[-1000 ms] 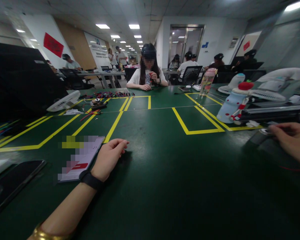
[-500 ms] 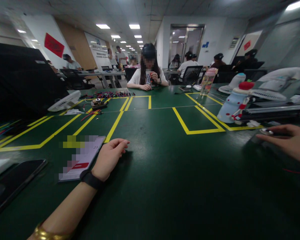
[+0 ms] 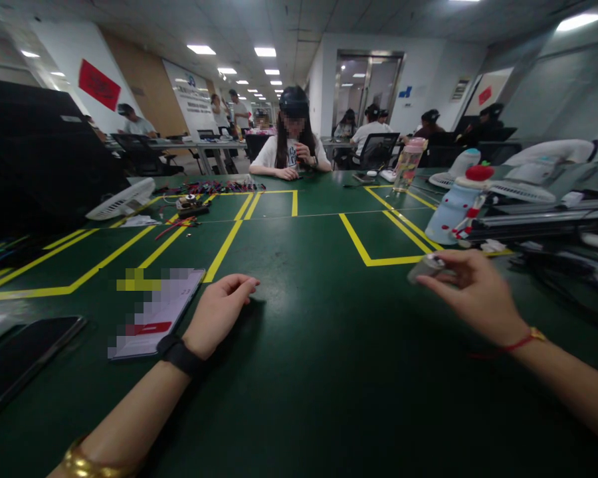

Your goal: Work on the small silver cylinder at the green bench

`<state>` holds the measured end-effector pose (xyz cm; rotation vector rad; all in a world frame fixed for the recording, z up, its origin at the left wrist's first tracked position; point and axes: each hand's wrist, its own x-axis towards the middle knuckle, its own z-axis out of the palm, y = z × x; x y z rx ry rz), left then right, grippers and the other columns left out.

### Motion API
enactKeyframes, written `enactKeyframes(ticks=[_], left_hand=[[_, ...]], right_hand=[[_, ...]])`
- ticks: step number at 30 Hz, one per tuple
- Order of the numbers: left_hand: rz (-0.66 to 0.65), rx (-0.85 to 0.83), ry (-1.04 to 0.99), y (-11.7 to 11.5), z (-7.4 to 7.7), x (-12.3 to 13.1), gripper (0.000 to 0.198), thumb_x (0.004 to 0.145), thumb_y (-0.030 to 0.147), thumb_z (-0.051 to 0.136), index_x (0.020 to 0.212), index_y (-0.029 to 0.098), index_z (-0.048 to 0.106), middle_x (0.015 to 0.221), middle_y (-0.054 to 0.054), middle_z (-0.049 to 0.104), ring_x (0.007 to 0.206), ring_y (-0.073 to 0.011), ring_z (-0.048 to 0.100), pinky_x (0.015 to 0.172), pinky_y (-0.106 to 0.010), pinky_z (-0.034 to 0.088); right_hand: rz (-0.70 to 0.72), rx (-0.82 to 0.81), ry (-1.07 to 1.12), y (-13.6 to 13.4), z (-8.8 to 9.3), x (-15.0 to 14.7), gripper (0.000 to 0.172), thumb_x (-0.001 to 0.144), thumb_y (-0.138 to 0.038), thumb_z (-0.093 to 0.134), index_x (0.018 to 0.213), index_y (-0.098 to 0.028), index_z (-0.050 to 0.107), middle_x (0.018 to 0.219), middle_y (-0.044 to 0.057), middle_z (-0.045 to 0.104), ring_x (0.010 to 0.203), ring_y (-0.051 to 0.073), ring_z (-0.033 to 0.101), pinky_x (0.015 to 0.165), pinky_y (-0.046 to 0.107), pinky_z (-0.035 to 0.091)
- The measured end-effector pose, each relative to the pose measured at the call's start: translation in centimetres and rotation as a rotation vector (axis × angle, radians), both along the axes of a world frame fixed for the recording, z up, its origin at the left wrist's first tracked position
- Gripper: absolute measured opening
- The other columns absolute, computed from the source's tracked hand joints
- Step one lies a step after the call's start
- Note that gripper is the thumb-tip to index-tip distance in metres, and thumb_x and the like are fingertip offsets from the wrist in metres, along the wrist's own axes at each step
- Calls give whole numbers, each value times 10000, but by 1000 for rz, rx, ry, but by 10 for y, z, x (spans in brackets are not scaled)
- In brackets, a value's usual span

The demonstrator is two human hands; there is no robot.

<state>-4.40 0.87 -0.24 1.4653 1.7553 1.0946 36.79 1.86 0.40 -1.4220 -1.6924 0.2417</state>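
Note:
My right hand (image 3: 471,285) is closed round a small silver-grey cylinder (image 3: 423,268), holding it between thumb and fingers above the right part of the green table (image 3: 319,372). Motion blurs the cylinder, so its details are unclear. Resting on the tabletop, my left hand (image 3: 224,302) is loosely curled, with thumb and fingers together and nothing seen in it. A phone (image 3: 179,299) with a lit screen lies just left of this hand, partly blurred out. Farther left is a second, dark phone (image 3: 40,352).
A blue bottle (image 3: 451,212) with a red top stands at the right, near black cables (image 3: 553,279). Yellow tape (image 3: 356,242) marks the table. Wires (image 3: 219,188) and a small device (image 3: 192,204) lie at the back left. Across the table sits a person (image 3: 292,146).
My right hand has moved left from the right edge, bringing the silver-grey cylinder with it. My left hand stays in place. The view has shifted slightly.

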Motion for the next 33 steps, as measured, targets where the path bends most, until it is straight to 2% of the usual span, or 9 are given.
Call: enactKeyframes(ticks=[4,6,8,12,14,20,25,29,33], left_hand=[[-118,28,95,-9,6,16,304,808,486,623,901,219,734,820,-30,700,762,-223,604,672,-306,426],[-196,47,127,-16,9,27,260,818,452,628,918,240,738,910,-30,713,830,-229,615,746,-322,441],[-289,60,147,-25,11,39,227,838,416,618,955,261,736,981,-26,711,877,-225,620,794,-328,453],[-496,87,142,-41,16,63,247,899,367,551,1082,288,698,1079,-37,692,894,-217,625,805,-343,489],[-529,92,124,-47,18,71,258,899,368,559,1116,302,683,1084,-44,689,879,-217,629,791,-354,505],[-461,183,67,-51,22,82,189,848,380,640,995,319,742,1067,-54,675,964,-251,620,866,-415,509],[-375,181,53,-49,24,90,146,850,371,633,823,297,756,966,-35,677,895,-222,634,818,-367,500],[-330,189,8,-47,25,87,172,849,388,621,838,270,746,943,-37,672,840,-212,630,743,-334,491],[-302,198,61,-41,19,73,175,855,388,627,871,261,746,960,-35,670,874,-214,620,777,-335,472]], right_hand=[[422,-87,57,-21,-5,-90,424,773,-401,696,1118,-203,547,1194,59,566,1034,134,605,875,260,571],[600,-116,93,-29,-6,-117,359,788,-303,684,1108,-207,552,1198,54,560,1058,126,588,887,263,566],[681,-144,88,-35,-8,-130,340,789,-243,672,1108,-214,555,1188,47,563,1054,124,582,897,277,559],[682,-280,192,-37,-15,-133,452,755,-231,713,1150,-210,492,1134,39,589,1010,119,606,912,299,552],[687,-335,276,-37,-17,-132,510,726,-228,743,1145,-200,453,1108,37,601,1006,119,617,917,298,553],[720,-350,303,-35,-16,-132,536,720,-230,754,1149,-200,432,1073,31,610,980,112,625,901,287,550],[719,-335,258,-35,-18,-131,544,717,-246,763,1163,-203,453,1070,23,609,968,106,619,893,278,545],[740,-321,242,-35,-18,-131,527,727,-243,750,1162,-205,455,1075,15,608,976,96,612,903,263,538],[712,-266,184,-36,-16,-130,481,742,-213,705,1160,-206,467,1081,14,599,974,88,601,892,242,526]])
